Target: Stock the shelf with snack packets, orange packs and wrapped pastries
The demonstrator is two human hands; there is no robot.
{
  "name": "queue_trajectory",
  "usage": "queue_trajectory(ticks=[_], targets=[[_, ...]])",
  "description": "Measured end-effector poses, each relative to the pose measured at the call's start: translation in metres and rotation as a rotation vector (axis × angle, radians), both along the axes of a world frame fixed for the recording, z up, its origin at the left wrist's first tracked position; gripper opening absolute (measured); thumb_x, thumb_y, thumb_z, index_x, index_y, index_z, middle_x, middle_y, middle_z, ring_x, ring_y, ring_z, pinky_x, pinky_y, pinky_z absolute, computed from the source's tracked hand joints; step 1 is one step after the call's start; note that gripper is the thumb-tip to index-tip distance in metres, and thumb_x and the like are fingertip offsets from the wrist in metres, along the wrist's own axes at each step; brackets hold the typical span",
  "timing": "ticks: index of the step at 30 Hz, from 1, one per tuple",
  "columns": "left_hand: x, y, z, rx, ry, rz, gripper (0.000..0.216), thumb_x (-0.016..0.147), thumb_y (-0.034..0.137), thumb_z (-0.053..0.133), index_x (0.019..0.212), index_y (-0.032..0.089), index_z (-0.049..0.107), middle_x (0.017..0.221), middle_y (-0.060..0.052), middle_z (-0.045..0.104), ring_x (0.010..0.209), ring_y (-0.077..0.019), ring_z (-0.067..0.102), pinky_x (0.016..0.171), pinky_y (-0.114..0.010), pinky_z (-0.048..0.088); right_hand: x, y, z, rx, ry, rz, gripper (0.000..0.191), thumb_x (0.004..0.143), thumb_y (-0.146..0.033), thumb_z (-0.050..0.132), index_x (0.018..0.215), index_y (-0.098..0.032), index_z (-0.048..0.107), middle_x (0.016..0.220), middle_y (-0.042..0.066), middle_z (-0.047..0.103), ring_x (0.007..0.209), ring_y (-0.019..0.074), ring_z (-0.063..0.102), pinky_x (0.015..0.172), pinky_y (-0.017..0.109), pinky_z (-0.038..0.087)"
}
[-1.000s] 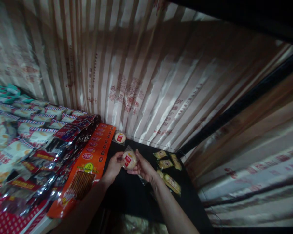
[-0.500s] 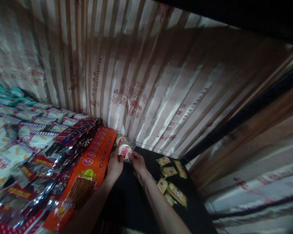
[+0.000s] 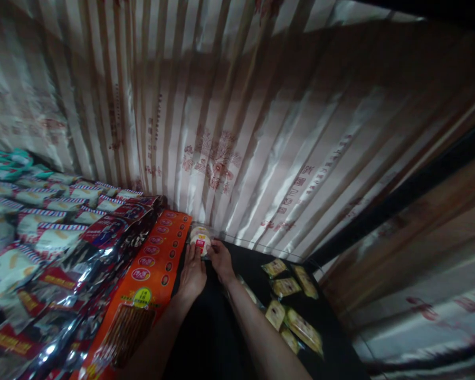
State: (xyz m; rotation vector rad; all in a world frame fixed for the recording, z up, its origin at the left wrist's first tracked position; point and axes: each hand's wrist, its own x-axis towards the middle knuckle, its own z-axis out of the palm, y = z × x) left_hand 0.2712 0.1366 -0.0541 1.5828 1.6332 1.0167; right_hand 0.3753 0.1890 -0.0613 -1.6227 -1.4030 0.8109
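Observation:
A small clear packet of round white crackers (image 3: 200,243) with a red label lies close to the back of the black shelf (image 3: 206,327). My left hand (image 3: 192,275) has its fingers on the packet's near left edge, thumb side against it. On the right side, my right hand (image 3: 220,262) pinches the packet's edge between thumb and fingers. Just left of my left hand runs a long orange packet of brown sticks (image 3: 158,258). Part of another clear wrapper (image 3: 248,290) shows behind my right forearm.
Several small yellow wrapped snacks (image 3: 285,287) lie on the shelf at the right. Shiny dark red bags (image 3: 63,279) and rows of white snack bags (image 3: 55,235) fill the left. Printed pleated sheeting (image 3: 221,116) hangs behind, and a black bar (image 3: 399,195) slants at the right.
The cracker packet now lies farther back and flatter, its two crackers closer together in view. My left hand's fingers have straightened along its edge. The view has shifted slightly.

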Motion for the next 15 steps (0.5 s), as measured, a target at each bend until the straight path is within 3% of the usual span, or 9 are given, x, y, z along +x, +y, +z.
queue_trajectory(ticks=[5, 8, 12, 15], targets=[[-0.004, 0.003, -0.003, 0.004, 0.084, -0.012, 0.051, 0.079, 0.009, 0.039, 0.130, 0.007, 0.043, 0.143, -0.015, 0.033, 0.136, -0.0235, 0.019, 0.112, -0.036, 0.018, -0.008, -0.004, 0.012, -0.066, -0.324, -0.036, 0.027, 0.079, -0.030, 0.051, 0.102, -0.018, 0.060, 0.091, 0.006, 0.067, 0.085, 0.0204, 0.063, 0.075, 0.030, 0.046], [-0.006, 0.001, 0.000, 0.007, 0.212, -0.046, 0.051, 0.081, 0.010, 0.036, 0.131, 0.000, 0.039, 0.143, -0.020, 0.030, 0.136, -0.0256, 0.019, 0.112, -0.036, 0.020, -0.006, -0.013, 0.019, -0.016, -0.452, -0.069, 0.032, 0.081, -0.030, 0.051, 0.110, -0.018, 0.058, 0.101, 0.009, 0.065, 0.092, 0.0206, 0.061, 0.078, 0.029, 0.045], [-0.004, -0.012, 0.016, 0.032, 0.399, -0.083, 0.050, 0.082, 0.013, 0.038, 0.131, 0.002, 0.040, 0.144, -0.018, 0.030, 0.137, -0.0279, 0.014, 0.112, -0.039, 0.019, 0.019, -0.045, 0.035, 0.078, -0.622, 0.016, 0.032, 0.085, -0.028, 0.046, 0.111, -0.015, 0.059, 0.109, 0.010, 0.063, 0.101, 0.0205, 0.056, 0.089, 0.029, 0.040], [0.004, -0.029, 0.031, 0.041, 0.436, -0.137, 0.046, 0.083, 0.016, 0.039, 0.127, 0.005, 0.047, 0.141, -0.017, 0.037, 0.135, -0.0269, 0.021, 0.111, -0.038, 0.022, 0.047, -0.082, 0.050, 0.039, -0.798, 0.137, 0.031, 0.086, -0.030, 0.045, 0.107, -0.016, 0.062, 0.110, 0.009, 0.063, 0.105, 0.0222, 0.054, 0.094, 0.031, 0.036]])
